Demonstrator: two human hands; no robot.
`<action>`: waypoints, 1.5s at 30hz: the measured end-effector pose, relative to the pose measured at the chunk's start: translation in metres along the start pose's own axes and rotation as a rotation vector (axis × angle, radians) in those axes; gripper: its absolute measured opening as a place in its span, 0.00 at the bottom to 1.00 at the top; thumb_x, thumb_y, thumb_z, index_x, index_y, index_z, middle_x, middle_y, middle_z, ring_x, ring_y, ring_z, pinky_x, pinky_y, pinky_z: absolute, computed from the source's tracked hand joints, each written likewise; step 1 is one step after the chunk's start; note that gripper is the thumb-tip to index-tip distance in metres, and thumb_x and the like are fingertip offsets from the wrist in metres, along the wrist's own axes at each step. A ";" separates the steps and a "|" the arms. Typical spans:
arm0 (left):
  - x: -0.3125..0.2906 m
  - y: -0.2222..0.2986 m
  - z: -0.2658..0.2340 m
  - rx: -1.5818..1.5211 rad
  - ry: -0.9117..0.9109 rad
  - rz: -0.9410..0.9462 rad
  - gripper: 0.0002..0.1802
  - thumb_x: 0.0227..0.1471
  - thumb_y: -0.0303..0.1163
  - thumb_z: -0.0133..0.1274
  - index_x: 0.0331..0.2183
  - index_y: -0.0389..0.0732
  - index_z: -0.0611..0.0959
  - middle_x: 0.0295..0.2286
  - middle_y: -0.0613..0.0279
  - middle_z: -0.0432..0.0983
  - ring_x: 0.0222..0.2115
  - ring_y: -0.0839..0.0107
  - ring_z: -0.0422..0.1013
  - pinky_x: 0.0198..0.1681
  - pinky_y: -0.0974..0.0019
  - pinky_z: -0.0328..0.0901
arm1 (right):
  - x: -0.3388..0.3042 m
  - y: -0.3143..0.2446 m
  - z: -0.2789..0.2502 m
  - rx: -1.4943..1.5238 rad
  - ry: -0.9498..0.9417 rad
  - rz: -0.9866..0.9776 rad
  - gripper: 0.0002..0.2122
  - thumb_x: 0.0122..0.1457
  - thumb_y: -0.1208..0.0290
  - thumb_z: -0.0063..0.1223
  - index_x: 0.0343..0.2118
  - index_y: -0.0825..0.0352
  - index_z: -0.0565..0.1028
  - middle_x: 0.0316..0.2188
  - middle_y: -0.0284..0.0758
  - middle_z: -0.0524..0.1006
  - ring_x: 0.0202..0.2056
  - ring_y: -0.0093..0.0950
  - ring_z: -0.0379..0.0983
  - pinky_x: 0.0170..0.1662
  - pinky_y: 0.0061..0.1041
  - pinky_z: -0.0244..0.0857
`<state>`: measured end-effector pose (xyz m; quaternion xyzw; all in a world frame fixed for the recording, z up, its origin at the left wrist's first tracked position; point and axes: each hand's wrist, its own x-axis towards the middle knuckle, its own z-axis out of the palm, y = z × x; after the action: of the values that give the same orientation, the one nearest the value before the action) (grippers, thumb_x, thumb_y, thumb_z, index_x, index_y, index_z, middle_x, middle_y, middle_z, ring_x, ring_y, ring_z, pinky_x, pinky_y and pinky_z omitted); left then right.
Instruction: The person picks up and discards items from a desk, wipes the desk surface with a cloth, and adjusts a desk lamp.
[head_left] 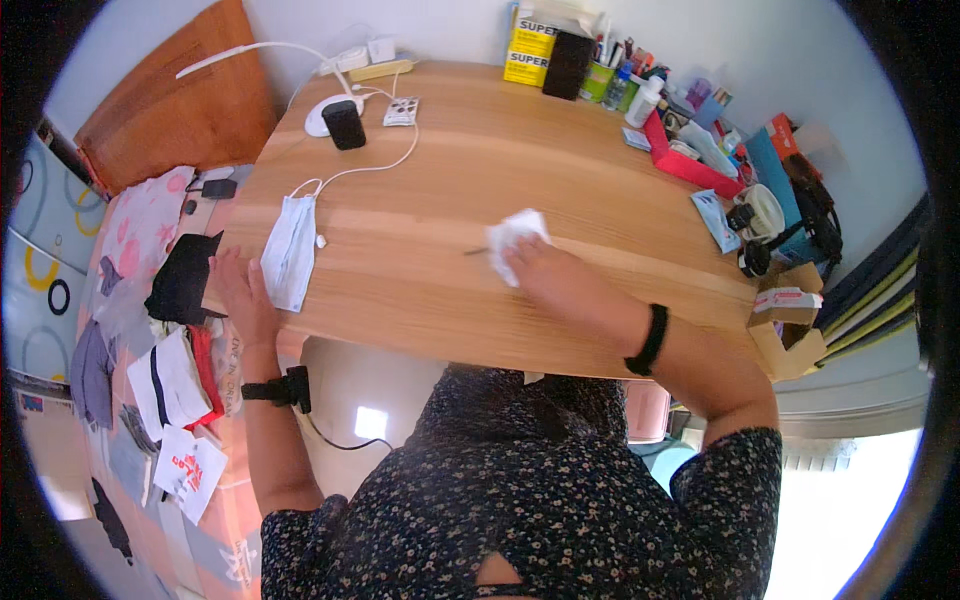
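Note:
On the wooden table (430,290), my right hand (540,270) presses a crumpled white tissue (518,238) to the surface, its fingers bent over it and slightly blurred. Just left of the tissue is a thin dark streak or sliver (475,251), too small to name. My left hand (243,290) rests at the table's left edge with its fingers stretched out, holding nothing. Beside it lies a pale blue face mask (290,250), with a small white bit (320,241) at its right side.
A white desk lamp (325,115) and a black block-shaped object (344,125) stand at the far left, with a white cable nearby. Along the right are a pink tray (680,165), a face-mask-like blue packet (714,220) and an open cardboard box (785,335). Yellow boxes (528,50) stand behind. Folded clothes (170,380) cover a bed.

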<state>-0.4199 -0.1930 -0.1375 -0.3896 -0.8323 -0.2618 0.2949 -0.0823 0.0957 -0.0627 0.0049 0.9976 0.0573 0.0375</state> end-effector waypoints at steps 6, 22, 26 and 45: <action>0.013 0.007 -0.007 -0.087 -0.021 -0.140 0.24 0.56 0.40 0.42 0.49 0.32 0.66 0.50 0.42 0.59 0.56 0.45 0.47 0.59 0.50 0.41 | 0.039 0.000 -0.029 0.457 0.019 0.046 0.09 0.53 0.77 0.43 0.36 0.70 0.73 0.37 0.45 0.74 0.41 0.42 0.70 0.44 0.39 0.63; 0.030 -0.017 -0.023 0.027 -0.300 0.014 0.33 0.56 0.49 0.37 0.55 0.37 0.61 0.56 0.48 0.52 0.60 0.49 0.40 0.61 0.51 0.36 | -0.057 0.098 0.031 0.159 0.212 0.377 0.10 0.53 0.76 0.43 0.37 0.72 0.71 0.36 0.49 0.72 0.38 0.45 0.70 0.42 0.38 0.65; 0.027 -0.027 -0.023 0.037 -0.256 0.054 0.30 0.53 0.44 0.44 0.54 0.38 0.63 0.55 0.48 0.54 0.59 0.50 0.43 0.61 0.51 0.37 | 0.032 0.060 0.013 0.273 0.092 0.235 0.09 0.52 0.77 0.41 0.33 0.74 0.71 0.35 0.51 0.72 0.38 0.46 0.69 0.40 0.38 0.65; 0.037 -0.013 -0.020 -0.009 -0.333 -0.026 0.30 0.54 0.45 0.42 0.54 0.39 0.63 0.55 0.49 0.54 0.59 0.49 0.43 0.60 0.52 0.39 | -0.022 0.217 0.079 0.224 0.178 0.760 0.11 0.56 0.71 0.40 0.34 0.71 0.73 0.28 0.46 0.75 0.29 0.41 0.71 0.33 0.36 0.64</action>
<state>-0.4443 -0.1948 -0.1006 -0.4179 -0.8735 -0.2014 0.1478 -0.0529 0.3199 -0.1150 0.3723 0.9243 -0.0416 -0.0738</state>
